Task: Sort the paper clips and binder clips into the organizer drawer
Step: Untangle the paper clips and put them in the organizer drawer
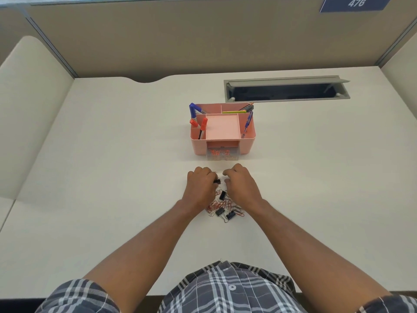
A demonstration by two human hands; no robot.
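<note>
A pile of orange paper clips (217,205) and several black binder clips (222,195) lies on the white desk between my wrists. My left hand (200,185) pinches a black binder clip (217,181) at its fingertips, above the pile. My right hand (240,184) hovers beside it with fingers curled; whether it holds a clip is hidden. Farther back stands the pink organizer (247,143). Its clear drawer (223,155) is pulled out toward me and holds several orange paper clips.
Markers and pens stand in the organizer's side and back compartments (198,123). Its shallow middle tray (222,127) holds nothing. A grey cable hatch (286,89) is open in the desk behind. Partition walls close off the back and sides.
</note>
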